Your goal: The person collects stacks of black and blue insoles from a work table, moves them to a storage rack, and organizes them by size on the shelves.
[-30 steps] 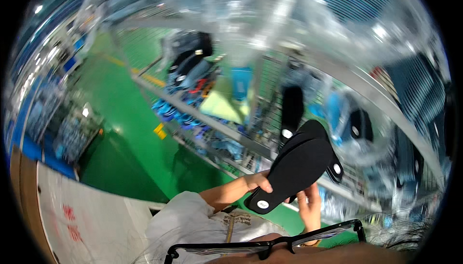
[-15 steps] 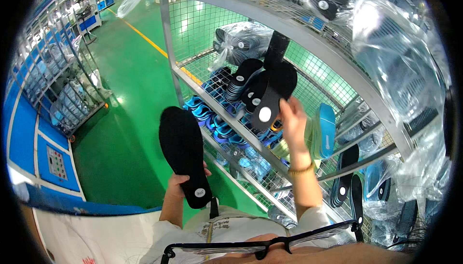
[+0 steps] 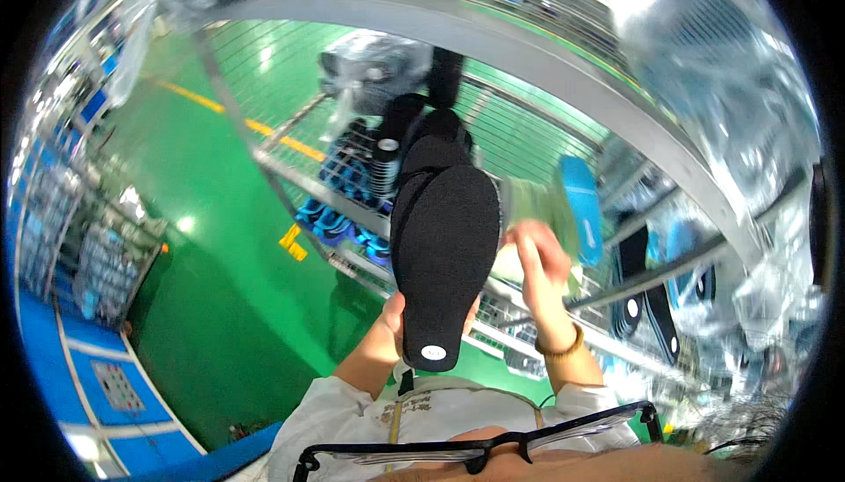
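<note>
A black insole [image 3: 444, 262] with a round white sticker at its heel stands upright in front of me, gripped near the heel by my left hand [image 3: 393, 328]. The thumb shows at one edge and fingertips at the other. More black insoles [image 3: 431, 149] show behind its top; whether any of them are also in my hand, I cannot tell. Just right of the insole is my right hand [image 3: 541, 262], apart from it. Its fingers look bent but are smeared by motion, so their grip is unclear.
A metal rack [image 3: 563, 59] with wire shelves holds stacked insoles and a plastic-wrapped bundle [image 3: 374, 68]. Blue insoles [image 3: 579, 209] stand at the right, beneath clear plastic bags [image 3: 713, 86]. Left are green floor [image 3: 211, 306], a caged trolley [image 3: 106, 279] and a blue machine [image 3: 114, 385].
My left hand has brought its insole rightward, in front of the shelf insoles. My right hand has moved down, away from the stickered insole it was at. The view has shifted.
</note>
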Tool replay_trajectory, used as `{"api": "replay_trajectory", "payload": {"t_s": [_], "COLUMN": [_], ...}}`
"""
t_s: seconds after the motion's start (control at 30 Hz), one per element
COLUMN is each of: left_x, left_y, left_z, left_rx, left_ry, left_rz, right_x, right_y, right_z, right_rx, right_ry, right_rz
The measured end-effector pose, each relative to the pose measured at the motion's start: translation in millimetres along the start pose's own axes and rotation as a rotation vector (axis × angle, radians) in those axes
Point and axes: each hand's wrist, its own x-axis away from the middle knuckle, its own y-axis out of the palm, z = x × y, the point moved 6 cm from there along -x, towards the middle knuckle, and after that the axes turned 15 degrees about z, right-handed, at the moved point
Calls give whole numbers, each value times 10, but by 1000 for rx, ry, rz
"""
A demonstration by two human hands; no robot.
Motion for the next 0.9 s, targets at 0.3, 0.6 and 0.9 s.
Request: {"api": "replay_trajectory", "payload": {"t_s": [0.3, 0.6, 0.9], "left_x": [-230, 259, 849], "left_y": [1245, 2237, 2750], "left_z": [-1880, -4404, -5603], "left_rx": [62, -166, -209], "left_ry": [-467, -998, -1318], "left_rz": [-201, -320, -340], "right_x": [1111, 2375, 3093], "right_y": [-1877, -3851, -4644], "right_z": [-1253, -2001, -2386], "right_rx": [345, 785, 1172], "right_ry": [-486, -581, -536], "right_rz": [414, 856, 1094]}}
